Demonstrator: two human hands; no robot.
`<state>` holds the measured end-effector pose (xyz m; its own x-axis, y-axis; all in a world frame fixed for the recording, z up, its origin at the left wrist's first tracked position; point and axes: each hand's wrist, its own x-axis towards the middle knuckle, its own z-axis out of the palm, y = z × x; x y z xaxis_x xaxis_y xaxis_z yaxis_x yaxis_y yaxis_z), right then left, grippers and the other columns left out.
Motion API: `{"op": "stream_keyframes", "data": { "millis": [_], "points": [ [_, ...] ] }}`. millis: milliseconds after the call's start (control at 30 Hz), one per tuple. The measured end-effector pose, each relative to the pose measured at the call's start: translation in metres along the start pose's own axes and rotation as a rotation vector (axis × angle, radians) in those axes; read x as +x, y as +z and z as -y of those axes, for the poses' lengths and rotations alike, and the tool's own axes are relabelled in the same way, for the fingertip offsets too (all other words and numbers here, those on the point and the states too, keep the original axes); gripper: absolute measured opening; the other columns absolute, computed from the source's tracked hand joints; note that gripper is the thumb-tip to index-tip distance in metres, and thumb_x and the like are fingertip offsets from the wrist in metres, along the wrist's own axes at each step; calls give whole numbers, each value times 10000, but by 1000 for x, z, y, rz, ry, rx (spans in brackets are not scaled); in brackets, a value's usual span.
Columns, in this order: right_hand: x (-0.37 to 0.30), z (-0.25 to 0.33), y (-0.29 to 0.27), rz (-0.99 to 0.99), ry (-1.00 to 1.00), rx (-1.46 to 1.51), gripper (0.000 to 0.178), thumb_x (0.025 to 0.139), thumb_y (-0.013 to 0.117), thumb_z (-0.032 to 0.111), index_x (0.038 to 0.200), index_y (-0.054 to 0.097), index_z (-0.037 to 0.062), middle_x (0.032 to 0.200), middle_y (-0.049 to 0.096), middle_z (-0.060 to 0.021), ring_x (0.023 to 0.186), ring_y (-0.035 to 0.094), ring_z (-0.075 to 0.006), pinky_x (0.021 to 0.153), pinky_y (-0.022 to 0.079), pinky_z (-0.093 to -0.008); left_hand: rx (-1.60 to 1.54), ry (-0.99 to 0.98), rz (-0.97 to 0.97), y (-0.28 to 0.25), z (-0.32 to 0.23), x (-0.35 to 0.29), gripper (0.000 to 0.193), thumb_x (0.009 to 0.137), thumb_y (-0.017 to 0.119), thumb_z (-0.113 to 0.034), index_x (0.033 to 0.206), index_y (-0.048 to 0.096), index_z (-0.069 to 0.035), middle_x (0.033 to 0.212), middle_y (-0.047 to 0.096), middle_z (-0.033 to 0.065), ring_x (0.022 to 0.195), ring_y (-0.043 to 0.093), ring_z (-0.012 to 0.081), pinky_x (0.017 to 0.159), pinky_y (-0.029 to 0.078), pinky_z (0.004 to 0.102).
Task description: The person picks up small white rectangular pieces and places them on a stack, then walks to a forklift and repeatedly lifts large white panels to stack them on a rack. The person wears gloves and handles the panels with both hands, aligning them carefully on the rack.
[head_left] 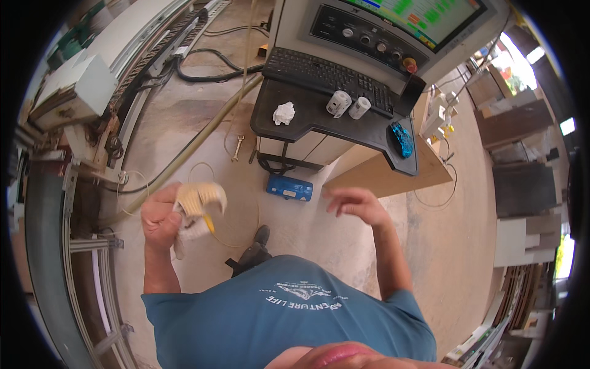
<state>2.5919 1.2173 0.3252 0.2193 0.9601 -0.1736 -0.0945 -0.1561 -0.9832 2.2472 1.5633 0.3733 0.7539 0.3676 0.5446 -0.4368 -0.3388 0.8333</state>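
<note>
My left hand (160, 218) is closed around a cream knitted work glove (201, 206), possibly more than one, slightly smeared by motion. A small bright yellow piece shows at the glove's lower edge; I cannot make out what it is. My right hand (359, 206) is held in the air over the floor, its fingers apart and nothing in them. Ahead of both hands is a black console shelf (286, 132). On it lie a crumpled white paper (284, 114), two label rolls (339, 104) and a blue mouse (401, 139) at the right end.
A black keyboard (326, 77) stands below the control panel (369, 40), which has knobs, a red button (410, 64) and a screen. A blue case (289, 188) and a wrench (238, 148) lie on the floor. Hoses (190, 132) and a machine rail (52, 246) run along the left.
</note>
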Motion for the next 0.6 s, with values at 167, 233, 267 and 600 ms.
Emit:
{"op": "stream_keyframes", "data": {
  "millis": [167, 233, 267, 600],
  "points": [
    [189, 58, 33, -355, -683, -1104, 639, 843, 816, 210, 1436, 587, 150, 1580, 438, -220, 1410, 473, -415, 1116, 442, -508, 260, 203, -239, 7, 45, 96, 266, 960, 606, -117, 804, 662, 91, 964, 691, 106, 949, 620, 260, 913, 479, 393],
    [236, 58, 43, -410, -736, -1355, 417, 808, 806, 255, 1186, 691, 125, 1293, 623, -148, 1192, 581, -340, 948, 494, -460, 268, 141, -259, 24, 75, 135, 232, 958, 589, -66, 815, 656, 104, 947, 683, 99, 914, 625, 238, 865, 487, 359],
    [242, 55, 41, -354, -596, -1414, 325, 812, 791, 232, 1107, 709, 122, 1171, 669, -103, 1105, 605, -301, 888, 503, -422, 254, 87, -251, 37, 95, 156, 216, 956, 581, -41, 821, 653, 110, 938, 679, 96, 896, 627, 227, 841, 491, 343],
    [-90, -155, 84, -1164, 91, -431, 304, 1002, 632, 331, 1022, 738, 47, 914, 728, -152, 836, 707, -284, 755, 561, -406, 1050, 401, 262, 167, 222, 283, 489, 932, 734, -474, 1069, 766, -5, 1259, 674, 230, 1178, 620, 413, 1026, 493, 486]
  ]
}}
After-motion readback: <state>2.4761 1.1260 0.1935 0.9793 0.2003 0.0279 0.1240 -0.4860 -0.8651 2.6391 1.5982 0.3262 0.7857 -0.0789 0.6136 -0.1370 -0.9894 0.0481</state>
